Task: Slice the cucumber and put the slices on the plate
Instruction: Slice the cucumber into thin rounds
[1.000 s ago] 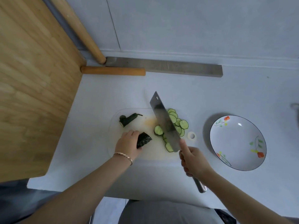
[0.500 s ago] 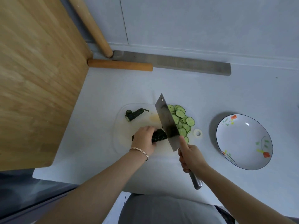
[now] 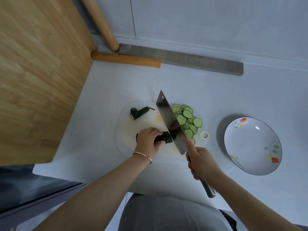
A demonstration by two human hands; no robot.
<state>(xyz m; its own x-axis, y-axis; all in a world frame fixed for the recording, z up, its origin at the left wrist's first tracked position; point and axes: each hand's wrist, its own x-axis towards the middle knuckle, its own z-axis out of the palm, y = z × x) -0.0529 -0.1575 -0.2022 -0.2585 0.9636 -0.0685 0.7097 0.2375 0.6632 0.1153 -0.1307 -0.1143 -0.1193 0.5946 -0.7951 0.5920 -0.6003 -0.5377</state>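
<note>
My left hand grips a short dark-green cucumber piece on the clear cutting board. My right hand holds the handle of a cleaver, forefinger along the blade. The blade stands against the cucumber's right end. A pile of several slices lies right of the blade. A cut-off cucumber end lies at the board's far left. The flowered white plate sits to the right, with nothing in it.
A small white ring lies between board and plate. A large wooden board leans at the left. A rolling pin, a second wooden pin and a long metal bar lie by the wall. The counter edge is near my body.
My left hand slid the cucumber piece right, up to the blade. The cleaver moved from over the slices to the piece's end, pushing the slices into a pile on its right.
</note>
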